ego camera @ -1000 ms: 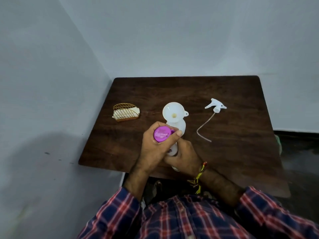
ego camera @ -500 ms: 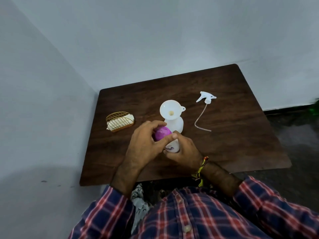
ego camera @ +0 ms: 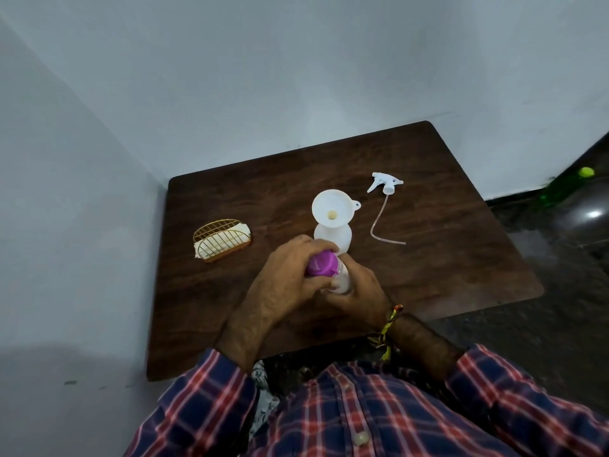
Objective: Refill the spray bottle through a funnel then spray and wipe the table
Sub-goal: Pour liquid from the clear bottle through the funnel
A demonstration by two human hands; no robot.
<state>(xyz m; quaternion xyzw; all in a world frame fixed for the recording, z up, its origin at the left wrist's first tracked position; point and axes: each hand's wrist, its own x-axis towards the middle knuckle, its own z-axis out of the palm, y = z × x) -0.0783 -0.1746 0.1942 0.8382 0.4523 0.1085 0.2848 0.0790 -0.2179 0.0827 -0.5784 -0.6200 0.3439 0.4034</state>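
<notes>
One table point(ego camera: 428, 245) is being counted in the head view. One spray bottle point(ego camera: 339, 235) is being counted, with one funnel point(ego camera: 333, 206) seated in its neck. One detached trigger sprayer head point(ego camera: 384, 183) with one dip tube point(ego camera: 379, 219) is being counted. One refill bottle point(ego camera: 342, 282) with one purple cap point(ego camera: 323, 263) is being counted. One wire holder point(ego camera: 220, 239) containing one pale cloth point(ego camera: 242, 229) is being counted. Two hands are being counted: one left hand point(ego camera: 286, 282) and one right hand point(ego camera: 359, 291). One wrist thread point(ego camera: 389, 324) is being counted.
</notes>
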